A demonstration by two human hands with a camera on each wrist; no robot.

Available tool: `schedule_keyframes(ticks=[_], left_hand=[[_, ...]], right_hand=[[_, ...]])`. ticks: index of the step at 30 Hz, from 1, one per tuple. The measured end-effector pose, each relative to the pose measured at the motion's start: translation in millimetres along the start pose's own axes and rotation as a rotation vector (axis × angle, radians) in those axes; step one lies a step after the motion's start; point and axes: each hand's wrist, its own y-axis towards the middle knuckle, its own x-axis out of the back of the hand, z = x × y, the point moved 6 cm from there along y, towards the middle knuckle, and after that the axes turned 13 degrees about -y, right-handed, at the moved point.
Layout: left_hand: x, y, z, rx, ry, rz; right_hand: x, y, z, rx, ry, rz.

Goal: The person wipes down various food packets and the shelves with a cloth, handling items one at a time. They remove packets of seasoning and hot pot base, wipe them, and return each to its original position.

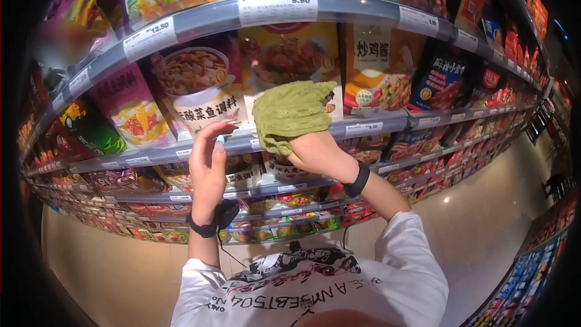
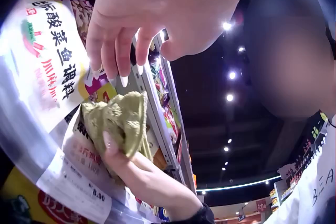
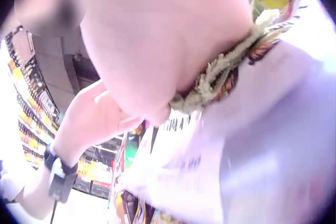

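A crumpled olive-green cloth lies against the front of a yellow-topped seasoning packet on the shelf. My right hand grips this cloth, its fingers mostly hidden beneath; the thumb shows on top of the cloth in the left wrist view. Seen from the right wrist, the cloth bunches under the palm beside the packet. My left hand holds nothing, its fingers loosely bent in front of a white-and-purple fish seasoning packet. That left hand hangs above the cloth in its own wrist view.
A shelf edge with price tags curves above the hands, and a lower shelf edge runs just below the packets. More packets stand to the right. Lower shelves of goods reach down toward the tiled floor.
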Motion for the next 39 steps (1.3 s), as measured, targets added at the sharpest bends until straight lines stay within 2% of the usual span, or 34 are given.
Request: schedule_keyframes(ticks=[2, 3, 4, 6, 8, 10, 11, 13, 14, 16, 17, 18, 21, 22, 24, 26, 28, 29, 30, 32, 33, 34, 36, 38, 39], left_hand=[[-13.1, -7.8, 13.0, 0.067, -0.046, -0.006], [-26.8, -7.5, 14.6, 0.097, -0.072, 0.001], [-41.8, -4.1, 17.7, 0.091, -0.112, 0.019], [-73.8, 13.5, 19.5, 0.079, -0.145, 0.082], [-103.7, 38.6, 36.9, 0.100, -0.183, 0.121], [-138.3, 60.6, 48.7, 0.114, -0.276, 0.142], [-152.3, 67.7, 57.0, 0.120, -0.111, 0.194], [-176.7, 79.6, 69.0, 0.059, 0.168, 0.249], [-184.2, 84.2, 68.6, 0.060, 0.153, 0.255], [-185.7, 95.0, 67.7, 0.172, 0.343, 0.152], [-185.2, 100.2, 57.3, 0.093, 0.475, 0.096], [-186.8, 104.4, 57.5, 0.096, 0.470, 0.095], [-190.5, 115.2, 54.4, -0.014, 0.681, 0.087], [-190.5, 118.1, 56.2, -0.010, 0.683, 0.090], [-190.0, 121.3, 47.0, -0.170, 0.548, 0.044], [-193.5, 120.1, 39.1, -0.152, 0.522, 0.107], [-200.9, 118.8, 48.9, -0.147, 0.255, 0.098], [-202.2, 115.3, 50.1, -0.096, -0.020, 0.055], [-205.3, 113.4, 55.3, -0.093, -0.030, 0.066], [-218.2, 109.1, 91.8, 0.240, -0.313, 0.147], [-221.0, 108.2, 100.2, 0.198, -0.329, 0.120], [-220.4, 107.8, 100.0, 0.203, -0.342, 0.137], [-219.6, 104.4, 88.6, 0.081, -0.178, 0.151], [-209.0, 92.7, 59.8, -0.007, -0.167, 0.072], [-200.2, 87.7, 44.3, 0.021, -0.123, 0.048]], right_hand=[[0.2, -39.4, -7.9, -0.125, 0.412, 0.091], [4.7, -59.5, -16.9, -0.379, 0.758, -0.052], [4.2, -85.8, -24.4, -0.759, 1.121, -0.235], [33.4, -106.2, -32.1, -1.081, 1.458, -0.600], [62.2, -134.2, -56.4, -1.115, 1.385, -0.702], [99.8, -133.6, -65.1, -0.907, 1.696, -0.884], [106.6, -145.0, -80.9, -0.926, 1.671, -0.885], [124.4, -157.6, -112.1, -0.826, 1.479, -0.957], [133.7, -153.9, -119.7, -0.793, 1.410, -0.980], [172.4, -156.5, -118.0, -0.989, 0.398, -1.188], [173.0, -145.4, -117.2, -0.901, 0.495, -1.249], [173.2, -145.6, -116.2, -0.900, 0.491, -1.245], [160.1, -160.4, -115.2, -1.007, 0.457, -1.132], [157.3, -166.1, -109.3, -1.013, 0.458, -1.130], [146.9, -180.4, -94.6, -1.119, 0.571, -1.119], [144.3, -198.6, -80.2, -1.193, 0.500, -1.110], [129.2, -224.1, -81.5, -1.170, 0.695, -1.021], [131.4, -223.7, -69.5, -1.189, 0.671, -1.044], [131.0, -227.1, -58.7, -1.195, 0.657, -1.051], [130.3, -233.6, -34.2, -1.201, 0.633, -1.096], [130.3, -235.3, -15.3, -1.328, 0.648, -1.019], [129.9, -243.2, -3.5, -1.336, 0.628, -1.033], [125.5, -265.8, 13.3, -1.437, 0.563, -0.947], [128.7, -275.9, 31.4, -1.465, 0.549, -0.964], [129.6, -281.8, 39.5, -1.484, 0.530, -0.962]])
